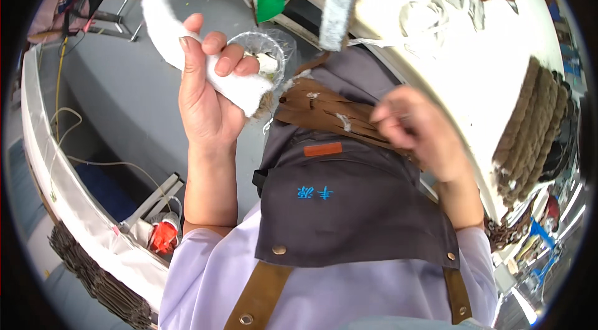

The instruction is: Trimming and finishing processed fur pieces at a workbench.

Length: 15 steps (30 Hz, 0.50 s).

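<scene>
My left hand (215, 90) is raised at the left of my lap, its fingers closed around a white fluffy strip (163, 25). One end of the strip curls up past the thumb; the other hangs below the fingers. Over the dark grey apron (349, 212) on my lap lie flat brown leather-like strips (324, 109) with tufts of white fluff on them. My right hand (417, 127) is over their right end, fingers curled in and blurred by motion. Whatever it may pinch cannot be made out.
A bin lined with clear plastic (283, 59) stands beyond my left hand. On the white table (436, 75) at right are a grey fluffy strip (341, 6), pale bands (427, 18) and a brown fur bundle (523, 127). A white-edged barrier (81, 205) curves along the left.
</scene>
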Tool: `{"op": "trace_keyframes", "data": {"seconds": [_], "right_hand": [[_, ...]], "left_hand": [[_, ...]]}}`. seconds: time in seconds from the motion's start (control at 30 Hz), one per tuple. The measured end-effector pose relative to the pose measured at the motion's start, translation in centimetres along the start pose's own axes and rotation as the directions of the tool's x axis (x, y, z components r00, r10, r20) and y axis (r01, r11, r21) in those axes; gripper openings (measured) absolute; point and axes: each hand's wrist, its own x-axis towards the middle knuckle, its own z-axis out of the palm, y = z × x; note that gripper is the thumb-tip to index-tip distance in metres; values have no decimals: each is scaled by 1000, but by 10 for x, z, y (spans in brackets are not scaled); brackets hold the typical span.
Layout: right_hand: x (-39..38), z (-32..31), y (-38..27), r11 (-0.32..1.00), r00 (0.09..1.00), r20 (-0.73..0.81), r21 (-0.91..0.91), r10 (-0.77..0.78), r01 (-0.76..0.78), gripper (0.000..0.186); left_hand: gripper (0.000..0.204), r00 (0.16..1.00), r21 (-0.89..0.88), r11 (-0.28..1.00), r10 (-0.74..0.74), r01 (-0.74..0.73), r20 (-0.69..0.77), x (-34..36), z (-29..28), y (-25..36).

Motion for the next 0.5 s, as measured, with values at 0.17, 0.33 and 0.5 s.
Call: {"op": "trace_keyframes", "data": {"seconds": [0.17, 0.33, 0.5], "right_hand": [[34, 51, -1, 995, 965, 247, 70, -84, 69, 22], [37, 55, 11, 991, 974, 212, 123, -82, 57, 18], [44, 56, 14, 991, 987, 135, 116, -88, 72, 15]], "left_hand": [[29, 998, -19, 1000, 19, -18, 61, 5, 17, -12], [26, 996, 92, 993, 74, -79, 55, -2, 24, -19], [26, 998, 112, 992, 59, -58, -8, 2, 29, -24]]}}
